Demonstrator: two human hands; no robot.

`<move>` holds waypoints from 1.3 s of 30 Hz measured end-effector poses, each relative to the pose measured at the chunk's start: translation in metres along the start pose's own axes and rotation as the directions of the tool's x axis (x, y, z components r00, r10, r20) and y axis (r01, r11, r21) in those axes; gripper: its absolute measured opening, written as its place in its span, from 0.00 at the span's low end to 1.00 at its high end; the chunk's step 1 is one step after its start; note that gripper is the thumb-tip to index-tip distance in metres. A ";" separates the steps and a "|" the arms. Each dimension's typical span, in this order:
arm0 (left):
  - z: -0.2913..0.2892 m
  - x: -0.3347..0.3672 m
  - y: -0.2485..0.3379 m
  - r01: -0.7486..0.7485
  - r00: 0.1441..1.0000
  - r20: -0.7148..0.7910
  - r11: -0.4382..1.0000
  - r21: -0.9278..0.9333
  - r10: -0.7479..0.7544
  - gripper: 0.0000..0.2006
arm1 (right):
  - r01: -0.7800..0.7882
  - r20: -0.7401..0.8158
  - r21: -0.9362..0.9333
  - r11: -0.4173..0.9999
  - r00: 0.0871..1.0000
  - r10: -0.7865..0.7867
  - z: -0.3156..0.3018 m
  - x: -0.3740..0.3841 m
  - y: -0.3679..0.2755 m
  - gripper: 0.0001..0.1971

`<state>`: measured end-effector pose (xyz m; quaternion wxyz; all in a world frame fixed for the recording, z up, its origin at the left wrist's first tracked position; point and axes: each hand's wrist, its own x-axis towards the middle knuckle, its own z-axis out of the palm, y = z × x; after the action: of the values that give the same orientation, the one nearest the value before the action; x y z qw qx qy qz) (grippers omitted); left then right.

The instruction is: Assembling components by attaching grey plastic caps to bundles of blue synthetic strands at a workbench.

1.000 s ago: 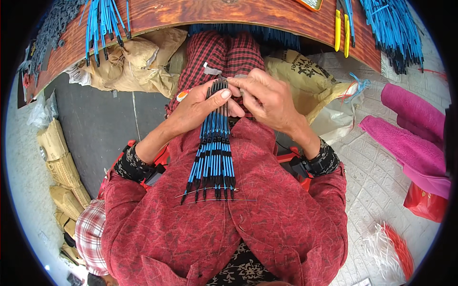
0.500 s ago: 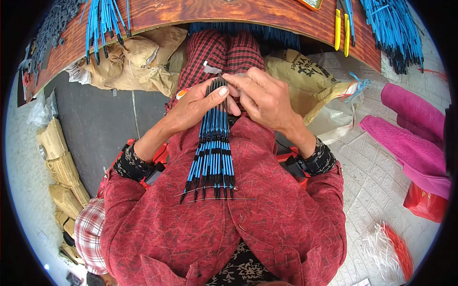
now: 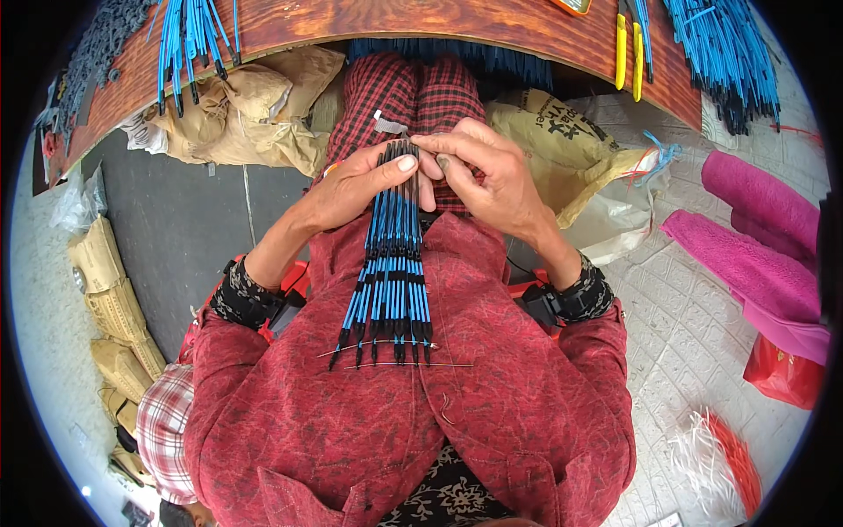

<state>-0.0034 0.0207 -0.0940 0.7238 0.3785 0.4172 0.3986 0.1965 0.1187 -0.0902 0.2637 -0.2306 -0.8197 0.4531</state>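
Note:
A fan of thin blue rods with black ends (image 3: 392, 290) lies along my lap, its narrow top pointing away from me. My left hand (image 3: 367, 183) is closed around the narrow part, with the thumb pressed flat on top. At the rods' far black tips, my right hand (image 3: 487, 176) has its fingers bent inward, the index fingertip at the tips. Whatever is between those fingers is too small to make out. Fine wires (image 3: 408, 364) cross the wide near end of the fan. A small white tag (image 3: 390, 124) shows just beyond the tips.
A curved wooden table (image 3: 421, 19) carries blue rod bunches (image 3: 722, 53) and yellow-handled pliers (image 3: 622, 54). Paper-like sacks (image 3: 255, 119) lie beneath its left side, a yellowish sack (image 3: 562, 149) on the right. Pink cloth (image 3: 746, 255) and red-white strands (image 3: 716, 461) are at right.
My right index finger has shifted slightly and its thumb now shows more, drawn back a little from the rods. My left hand keeps its hold; the fan's near end has moved slightly.

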 end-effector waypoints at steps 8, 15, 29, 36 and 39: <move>-0.002 0.001 -0.004 0.052 0.999 0.010 0.999 0.017 -0.052 0.21 | 0.183 -0.061 -0.112 0.977 0.980 -0.190 -0.004 0.008 0.000 0.15; -0.004 0.000 -0.003 0.072 0.997 -0.009 0.996 0.052 -0.072 0.20 | 0.171 -0.042 -0.225 0.959 0.982 -0.184 -0.002 0.006 -0.005 0.14; 0.000 -0.002 0.007 0.071 0.997 -0.027 0.988 0.136 -0.068 0.19 | 0.139 -0.038 -0.256 0.957 0.987 -0.154 -0.009 0.007 -0.022 0.13; 0.001 0.000 0.011 0.021 0.999 -0.034 0.981 0.191 -0.014 0.14 | 0.230 -0.020 -0.416 0.880 0.965 -0.262 -0.010 0.007 -0.019 0.17; 0.003 0.001 0.014 0.040 0.999 -0.041 0.982 0.186 -0.033 0.13 | 0.251 -0.009 -0.457 0.853 0.958 -0.287 -0.010 0.005 -0.017 0.19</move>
<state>-0.0043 0.0262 -0.0811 0.6843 0.4294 0.4732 0.3514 0.1968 0.1196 -0.0695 0.2952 -0.1857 -0.9156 0.2001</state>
